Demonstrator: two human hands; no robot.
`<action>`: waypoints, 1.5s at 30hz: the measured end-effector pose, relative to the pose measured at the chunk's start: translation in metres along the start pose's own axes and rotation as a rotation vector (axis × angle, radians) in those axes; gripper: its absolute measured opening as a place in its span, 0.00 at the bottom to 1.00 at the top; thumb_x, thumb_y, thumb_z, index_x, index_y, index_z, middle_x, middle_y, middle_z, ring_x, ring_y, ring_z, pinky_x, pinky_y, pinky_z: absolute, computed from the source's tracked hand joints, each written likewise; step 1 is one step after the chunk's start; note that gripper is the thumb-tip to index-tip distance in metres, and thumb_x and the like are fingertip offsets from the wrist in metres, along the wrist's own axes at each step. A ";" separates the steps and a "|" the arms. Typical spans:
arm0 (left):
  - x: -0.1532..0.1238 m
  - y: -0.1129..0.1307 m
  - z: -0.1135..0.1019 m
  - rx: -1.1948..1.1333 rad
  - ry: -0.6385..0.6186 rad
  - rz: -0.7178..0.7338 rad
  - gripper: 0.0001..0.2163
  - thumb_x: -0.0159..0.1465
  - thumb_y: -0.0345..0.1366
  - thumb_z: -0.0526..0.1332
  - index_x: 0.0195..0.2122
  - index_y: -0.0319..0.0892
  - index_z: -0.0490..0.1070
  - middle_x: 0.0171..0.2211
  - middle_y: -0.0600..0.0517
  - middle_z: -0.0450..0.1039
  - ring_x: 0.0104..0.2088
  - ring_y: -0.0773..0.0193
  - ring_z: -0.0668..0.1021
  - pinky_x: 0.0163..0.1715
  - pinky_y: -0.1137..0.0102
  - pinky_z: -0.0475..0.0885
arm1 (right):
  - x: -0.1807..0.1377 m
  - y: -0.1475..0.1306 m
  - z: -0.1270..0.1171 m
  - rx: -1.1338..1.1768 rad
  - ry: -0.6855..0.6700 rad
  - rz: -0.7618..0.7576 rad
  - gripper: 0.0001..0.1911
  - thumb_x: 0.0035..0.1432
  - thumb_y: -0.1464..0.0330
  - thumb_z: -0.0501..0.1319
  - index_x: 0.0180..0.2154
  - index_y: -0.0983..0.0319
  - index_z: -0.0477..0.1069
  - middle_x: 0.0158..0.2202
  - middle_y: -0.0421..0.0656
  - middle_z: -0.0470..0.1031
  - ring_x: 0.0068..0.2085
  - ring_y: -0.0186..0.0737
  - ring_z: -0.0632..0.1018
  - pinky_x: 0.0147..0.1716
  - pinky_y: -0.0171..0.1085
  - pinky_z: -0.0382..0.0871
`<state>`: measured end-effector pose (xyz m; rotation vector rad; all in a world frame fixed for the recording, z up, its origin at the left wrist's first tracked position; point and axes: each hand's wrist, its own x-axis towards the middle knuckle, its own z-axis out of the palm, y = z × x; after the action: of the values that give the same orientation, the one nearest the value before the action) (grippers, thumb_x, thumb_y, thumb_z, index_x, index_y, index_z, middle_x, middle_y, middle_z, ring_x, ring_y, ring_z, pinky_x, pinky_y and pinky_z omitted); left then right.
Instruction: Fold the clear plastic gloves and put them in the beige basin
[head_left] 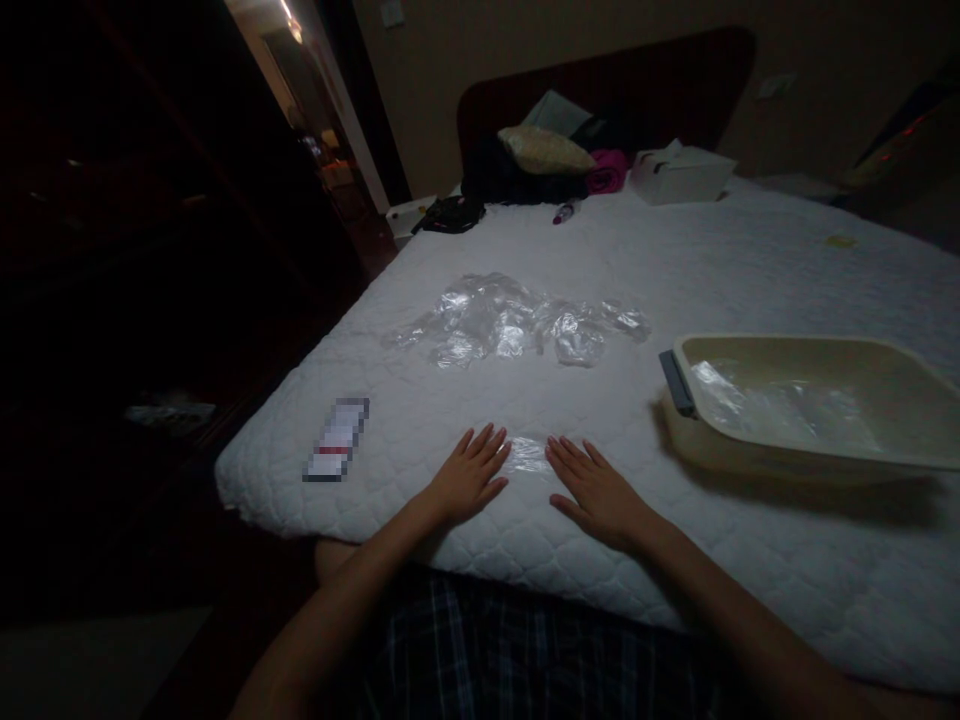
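Observation:
A small clear plastic bag lies flat on the white quilted mattress near its front edge. My left hand rests palm down at the bag's left side, fingers stretched out. On the right side my right hand lies flat too, its fingertips at the bag's edge. Both hands are open. Farther back is a loose heap of crumpled clear plastic bags. More clear plastic sits inside the beige plastic tub to the right.
A pixelated flat object lies left of my hands. Toward the headboard are a white box, a pillow, a magenta roll of cloth and a small bottle. A doorway opens at the back left.

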<state>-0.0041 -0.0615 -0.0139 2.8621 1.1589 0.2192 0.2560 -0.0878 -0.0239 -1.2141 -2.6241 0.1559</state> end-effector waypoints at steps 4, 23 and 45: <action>-0.001 0.001 0.000 -0.045 0.034 -0.008 0.25 0.63 0.43 0.47 0.60 0.42 0.46 0.62 0.44 0.43 0.62 0.57 0.45 0.58 0.55 0.43 | 0.000 -0.003 0.000 0.005 0.009 0.035 0.31 0.59 0.54 0.45 0.60 0.62 0.46 0.61 0.49 0.49 0.61 0.45 0.50 0.58 0.51 0.45; -0.006 0.002 0.010 -0.122 0.338 -0.109 0.32 0.56 0.46 0.57 0.59 0.40 0.46 0.59 0.39 0.49 0.58 0.52 0.56 0.54 0.54 0.57 | 0.004 -0.031 0.000 -0.123 0.456 -0.111 0.12 0.57 0.72 0.53 0.44 0.64 0.67 0.34 0.48 0.72 0.32 0.37 0.71 0.30 0.36 0.65; -0.008 0.048 -0.007 -0.425 0.227 0.134 0.15 0.56 0.27 0.51 0.44 0.38 0.64 0.40 0.44 0.70 0.45 0.59 0.70 0.45 0.62 0.66 | 0.041 0.019 0.003 0.324 0.421 0.097 0.13 0.56 0.75 0.52 0.41 0.61 0.69 0.44 0.46 0.72 0.45 0.40 0.72 0.46 0.42 0.67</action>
<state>0.0225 -0.1018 -0.0035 2.5790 0.8213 0.7179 0.2439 -0.0443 -0.0231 -1.1179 -2.0863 0.2950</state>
